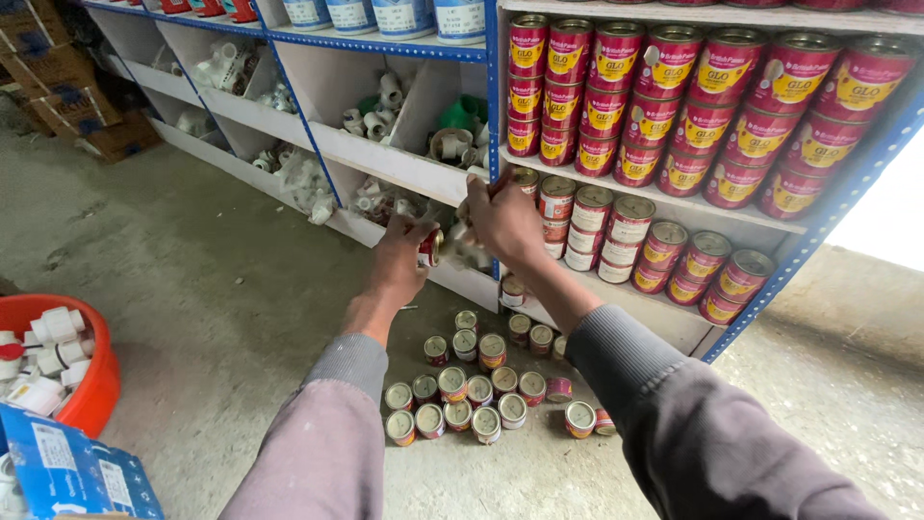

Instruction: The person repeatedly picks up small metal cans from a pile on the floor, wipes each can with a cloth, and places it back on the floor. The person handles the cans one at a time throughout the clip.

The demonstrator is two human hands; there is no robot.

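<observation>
Left hand [402,258] closed on a small red tin [430,248]; right hand [502,220] raised at the lower shelf [626,289], grip blurred, contents unclear. Best set upright beside the stacked tins [616,231], label outward, minding floor tins [472,385] underfoot.

Large red cans [703,87] with yellow labels stand stacked on the upper right shelf. Smaller red-and-white cans [635,236] fill the shelf below. Small cans [472,380] with silver lids stand grouped on the floor. The left hand [402,258] holds one small red can [430,248]. White tubs [385,14] with blue bands line the top shelf. A blue carton [67,472] lies bottom left; brown cardboard boxes [58,77] sit top left.
</observation>
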